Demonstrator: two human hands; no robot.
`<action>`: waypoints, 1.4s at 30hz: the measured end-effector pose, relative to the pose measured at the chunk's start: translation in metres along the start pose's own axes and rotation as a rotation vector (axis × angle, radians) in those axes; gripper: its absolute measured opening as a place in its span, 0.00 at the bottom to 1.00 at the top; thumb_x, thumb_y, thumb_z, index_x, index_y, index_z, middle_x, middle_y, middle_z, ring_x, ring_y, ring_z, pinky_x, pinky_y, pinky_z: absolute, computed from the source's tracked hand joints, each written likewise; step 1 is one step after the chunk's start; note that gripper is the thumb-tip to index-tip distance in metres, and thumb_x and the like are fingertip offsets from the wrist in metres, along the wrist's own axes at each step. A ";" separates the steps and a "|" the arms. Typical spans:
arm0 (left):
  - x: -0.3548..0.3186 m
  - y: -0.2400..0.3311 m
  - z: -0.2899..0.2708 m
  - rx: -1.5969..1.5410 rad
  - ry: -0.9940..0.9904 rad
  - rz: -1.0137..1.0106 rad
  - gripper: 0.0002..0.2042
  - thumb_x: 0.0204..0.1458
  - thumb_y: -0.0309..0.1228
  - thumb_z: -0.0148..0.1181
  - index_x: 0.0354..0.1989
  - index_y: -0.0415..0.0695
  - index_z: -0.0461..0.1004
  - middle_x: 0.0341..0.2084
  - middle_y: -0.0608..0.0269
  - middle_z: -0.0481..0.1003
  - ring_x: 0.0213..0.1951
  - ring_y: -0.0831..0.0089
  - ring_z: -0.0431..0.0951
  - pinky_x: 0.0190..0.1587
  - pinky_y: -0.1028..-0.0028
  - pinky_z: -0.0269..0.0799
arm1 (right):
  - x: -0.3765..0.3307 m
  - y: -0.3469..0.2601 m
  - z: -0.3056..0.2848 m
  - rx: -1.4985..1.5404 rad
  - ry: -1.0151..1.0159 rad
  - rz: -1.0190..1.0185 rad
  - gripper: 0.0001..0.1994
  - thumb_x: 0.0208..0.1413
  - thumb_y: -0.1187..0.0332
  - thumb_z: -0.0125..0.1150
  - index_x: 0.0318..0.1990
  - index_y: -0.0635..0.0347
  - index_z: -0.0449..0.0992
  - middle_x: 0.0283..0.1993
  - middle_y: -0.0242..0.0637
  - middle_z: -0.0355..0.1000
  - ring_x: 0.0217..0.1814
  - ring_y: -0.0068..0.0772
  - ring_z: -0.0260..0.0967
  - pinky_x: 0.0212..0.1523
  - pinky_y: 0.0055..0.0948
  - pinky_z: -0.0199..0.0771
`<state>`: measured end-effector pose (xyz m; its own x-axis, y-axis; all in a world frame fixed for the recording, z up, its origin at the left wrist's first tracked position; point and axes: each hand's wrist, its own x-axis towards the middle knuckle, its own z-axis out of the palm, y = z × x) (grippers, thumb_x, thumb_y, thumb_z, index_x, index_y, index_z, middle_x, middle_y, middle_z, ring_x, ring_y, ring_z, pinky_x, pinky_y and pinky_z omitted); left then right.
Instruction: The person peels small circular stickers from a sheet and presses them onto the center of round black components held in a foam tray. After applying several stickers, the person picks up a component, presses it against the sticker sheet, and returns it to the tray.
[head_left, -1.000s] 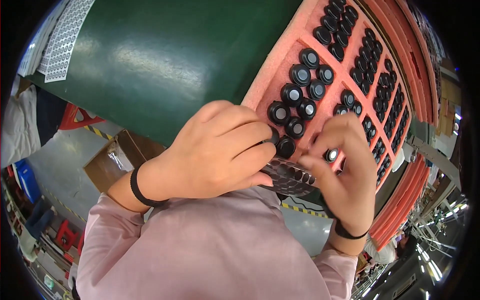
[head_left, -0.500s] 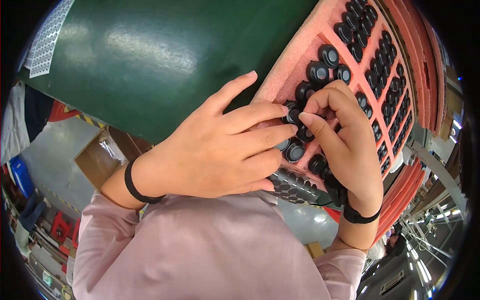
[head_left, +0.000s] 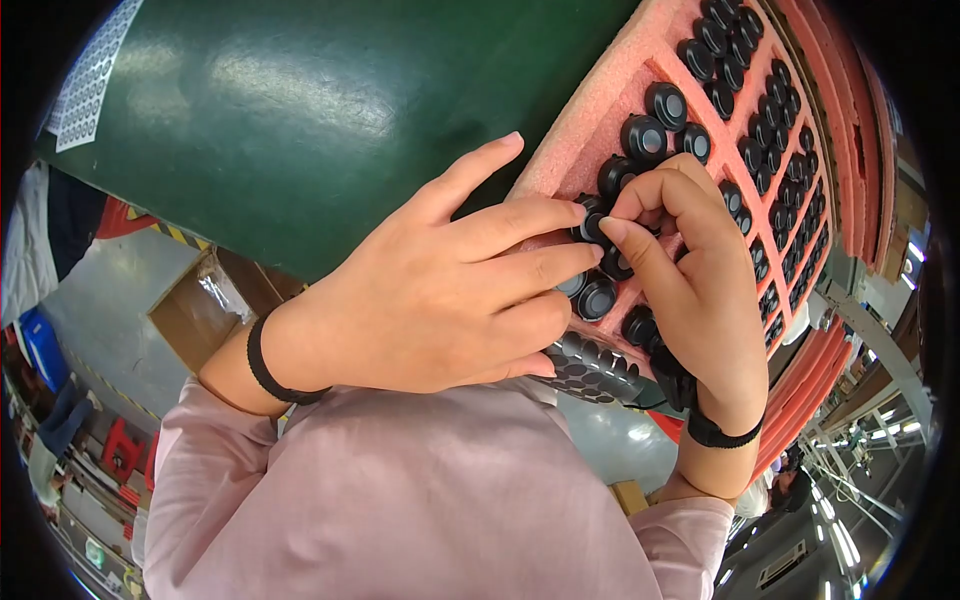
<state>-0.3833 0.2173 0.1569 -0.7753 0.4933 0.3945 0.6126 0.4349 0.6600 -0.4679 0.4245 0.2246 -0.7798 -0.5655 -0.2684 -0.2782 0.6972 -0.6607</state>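
Observation:
My left hand point(head_left: 440, 275) is spread out, palm down, with its index and middle fingertips against a small black round part point(head_left: 591, 226) that has a grey face. From the other side my right hand point(head_left: 700, 265) closes thumb and index finger in a pinch at the same part's edge. Anything between those two fingertips is too small to make out. The part sits among similar ones in a pink foam tray point(head_left: 570, 140) divided into compartments. A glossy sheet with dark round spots point(head_left: 590, 372) lies below my left fingers, partly covered by them.
The tray rests on a green tabletop point(head_left: 300, 110). At the far left lies a white sheet with rows of small round marks point(head_left: 90, 90). Stacked pink foam point(head_left: 850, 130) stands beyond the tray. An open cardboard box point(head_left: 185, 325) is on the floor at left.
Both hands keep nearly the same pose around the black round part. The tray and hands appear slightly farther right in the view.

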 end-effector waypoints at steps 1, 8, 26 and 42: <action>0.000 0.000 0.000 -0.001 -0.001 -0.001 0.19 0.40 0.51 0.69 0.27 0.49 0.74 0.54 0.68 0.78 0.62 0.59 0.74 0.70 0.36 0.53 | 0.000 0.000 0.001 0.000 0.007 -0.002 0.05 0.57 0.80 0.64 0.37 0.64 0.73 0.35 0.29 0.64 0.34 0.21 0.59 0.36 0.21 0.60; -0.001 0.001 -0.001 0.006 -0.013 -0.007 0.18 0.40 0.50 0.69 0.27 0.49 0.75 0.55 0.67 0.78 0.62 0.59 0.74 0.70 0.37 0.53 | 0.000 -0.001 0.004 -0.026 0.044 -0.023 0.06 0.55 0.82 0.65 0.36 0.65 0.73 0.35 0.31 0.65 0.34 0.23 0.61 0.35 0.22 0.62; -0.001 0.012 -0.001 0.050 0.072 0.025 0.20 0.52 0.52 0.64 0.29 0.45 0.75 0.40 0.61 0.77 0.46 0.61 0.77 0.66 0.42 0.63 | -0.065 -0.020 -0.001 0.151 0.088 -0.078 0.12 0.44 0.79 0.72 0.37 0.63 0.77 0.36 0.39 0.73 0.39 0.45 0.71 0.42 0.37 0.69; -0.001 0.035 0.005 0.111 0.077 0.096 0.14 0.48 0.44 0.66 0.30 0.45 0.76 0.25 0.67 0.67 0.34 0.68 0.72 0.54 0.53 0.71 | -0.085 -0.025 0.018 0.054 0.102 -0.117 0.15 0.40 0.75 0.77 0.33 0.62 0.74 0.34 0.39 0.72 0.36 0.41 0.69 0.38 0.35 0.67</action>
<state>-0.3604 0.2357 0.1759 -0.7195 0.4788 0.5030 0.6941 0.4712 0.5442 -0.3843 0.4474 0.2516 -0.7976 -0.5918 -0.1166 -0.3420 0.6030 -0.7207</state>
